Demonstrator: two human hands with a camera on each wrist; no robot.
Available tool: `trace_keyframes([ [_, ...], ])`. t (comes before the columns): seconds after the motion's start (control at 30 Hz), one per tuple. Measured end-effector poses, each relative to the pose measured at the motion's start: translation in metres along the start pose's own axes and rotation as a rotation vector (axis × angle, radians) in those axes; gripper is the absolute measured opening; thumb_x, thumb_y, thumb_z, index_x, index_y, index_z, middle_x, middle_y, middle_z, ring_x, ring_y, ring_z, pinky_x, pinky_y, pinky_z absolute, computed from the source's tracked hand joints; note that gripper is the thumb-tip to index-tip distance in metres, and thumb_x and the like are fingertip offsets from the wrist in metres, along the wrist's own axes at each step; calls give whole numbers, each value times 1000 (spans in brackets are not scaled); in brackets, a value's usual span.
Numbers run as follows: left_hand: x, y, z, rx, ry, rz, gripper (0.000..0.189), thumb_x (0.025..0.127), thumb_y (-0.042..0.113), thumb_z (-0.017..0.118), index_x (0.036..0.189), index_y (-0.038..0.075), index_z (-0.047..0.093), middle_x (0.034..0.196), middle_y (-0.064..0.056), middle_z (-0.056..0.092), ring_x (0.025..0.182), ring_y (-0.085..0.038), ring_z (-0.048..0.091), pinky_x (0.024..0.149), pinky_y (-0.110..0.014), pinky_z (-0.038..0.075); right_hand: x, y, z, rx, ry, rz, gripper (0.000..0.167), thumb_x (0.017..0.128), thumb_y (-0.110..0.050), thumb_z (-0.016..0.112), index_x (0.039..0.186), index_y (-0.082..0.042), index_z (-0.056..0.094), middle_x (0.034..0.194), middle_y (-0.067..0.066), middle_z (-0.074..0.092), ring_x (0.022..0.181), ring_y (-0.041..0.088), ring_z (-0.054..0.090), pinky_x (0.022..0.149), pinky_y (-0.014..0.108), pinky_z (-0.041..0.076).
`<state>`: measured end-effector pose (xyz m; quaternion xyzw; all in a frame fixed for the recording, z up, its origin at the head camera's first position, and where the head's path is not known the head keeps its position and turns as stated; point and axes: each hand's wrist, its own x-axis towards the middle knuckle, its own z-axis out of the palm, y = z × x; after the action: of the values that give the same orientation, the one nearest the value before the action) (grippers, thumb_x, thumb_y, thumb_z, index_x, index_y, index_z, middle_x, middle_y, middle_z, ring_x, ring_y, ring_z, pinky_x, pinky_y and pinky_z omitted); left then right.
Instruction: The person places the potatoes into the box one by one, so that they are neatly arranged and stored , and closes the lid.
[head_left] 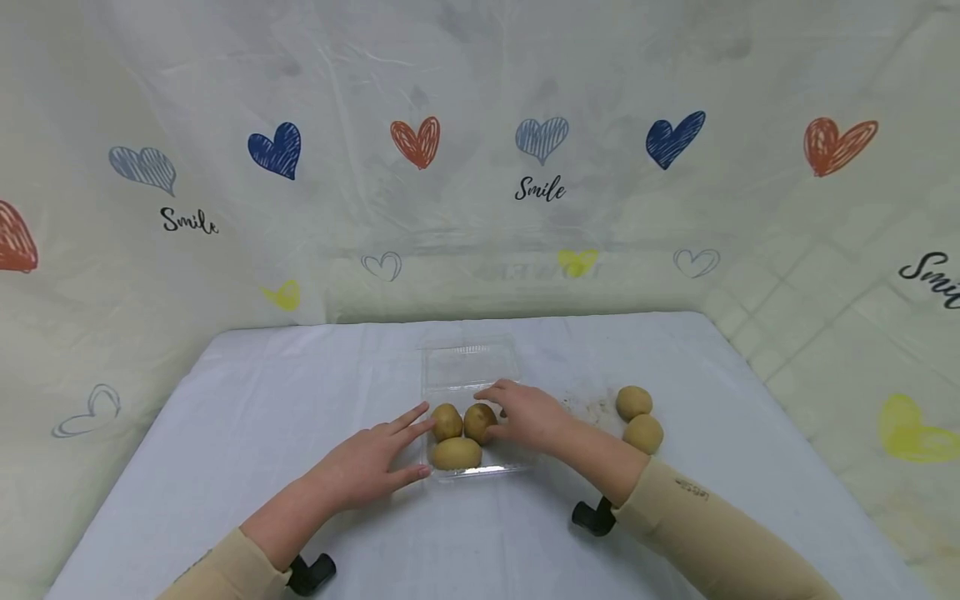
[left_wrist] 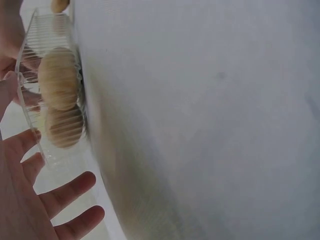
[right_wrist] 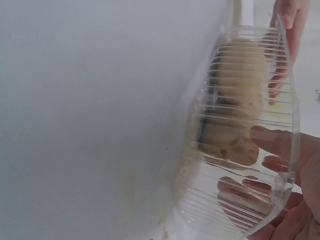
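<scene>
Head view: where are the potatoes point(head_left: 456, 455)?

Three sit in the left part of the clear box point(head_left: 480, 472), two at the far side and one lying crosswise at the near side. The lid point(head_left: 471, 367) lies back on the far side. Two loose potatoes point(head_left: 642, 434) are on the table point(head_left: 487, 550), right of the box, with crumbs point(head_left: 588, 408) just left of them.

And the hands?

Left hand point(head_left: 367, 462): fingers spread at the box's left edge. Right hand point(head_left: 532, 414): over the box's right part, thumb and fingertips apart about the far right potato.

Left wrist view?

Fingers apart beside the box, not closed on it. Two potatoes show through its ridges.

Right wrist view?

Thumb and fingers apart. The thumb overlaps one potato; I can't tell whether it touches.
</scene>
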<state>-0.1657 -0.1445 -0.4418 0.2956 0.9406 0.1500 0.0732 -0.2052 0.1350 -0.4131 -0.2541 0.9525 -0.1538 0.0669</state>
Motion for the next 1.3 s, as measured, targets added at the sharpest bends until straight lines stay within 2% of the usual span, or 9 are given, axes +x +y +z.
trace_keyframes([
  [0.2, -1, -1, 1, -4, 3, 1, 73, 93, 71, 44, 155, 33, 34, 165, 10, 18, 135, -25, 47, 103, -50, 44, -2, 2, -9, 41, 19, -14, 47, 87, -23, 78, 131, -14, 64, 126, 5, 63, 96, 18, 67, 79, 34, 55],
  [0.43, 0, -1, 1, -9, -5, -7, 73, 93, 70, 45, 156, 34, 33, 165, 11, 17, 136, -25, 46, 104, -51, 43, -9, 8, -21, 51, 53, -36, 45, 88, -23, 76, 131, -14, 65, 126, 4, 63, 97, 16, 66, 80, 32, 54],
  [0.63, 0, -1, 2, -11, -8, -3, 73, 94, 69, 46, 156, 33, 32, 165, 10, 17, 137, -26, 45, 104, -51, 42, -20, 17, -33, 83, 89, -24, 44, 88, -26, 76, 130, -18, 66, 124, -2, 64, 96, 15, 65, 78, 29, 52],
  [0.87, 0, -1, 0, -19, -18, -8, 72, 95, 66, 49, 156, 32, 33, 165, 10, 17, 137, -26, 45, 105, -52, 42, -35, 40, -47, 78, 115, 25, 42, 89, -28, 76, 129, -17, 67, 124, 0, 64, 96, 17, 65, 74, 30, 52],
  [1.07, -1, -1, 1, -19, -20, -15, 71, 95, 64, 50, 156, 33, 33, 165, 11, 16, 138, -26, 44, 105, -52, 42, -52, 64, -58, 84, 134, 93, 42, 89, -28, 76, 128, -16, 67, 125, 4, 64, 96, 19, 65, 77, 35, 52],
  [1.3, 0, -1, 0, -18, -25, -20, 72, 95, 66, 49, 156, 33, 31, 165, 11, 15, 137, -26, 44, 105, -53, 41, -77, 101, -66, 80, 107, 199, 44, 90, -30, 74, 130, -14, 66, 125, 8, 62, 94, 19, 65, 78, 40, 54],
])
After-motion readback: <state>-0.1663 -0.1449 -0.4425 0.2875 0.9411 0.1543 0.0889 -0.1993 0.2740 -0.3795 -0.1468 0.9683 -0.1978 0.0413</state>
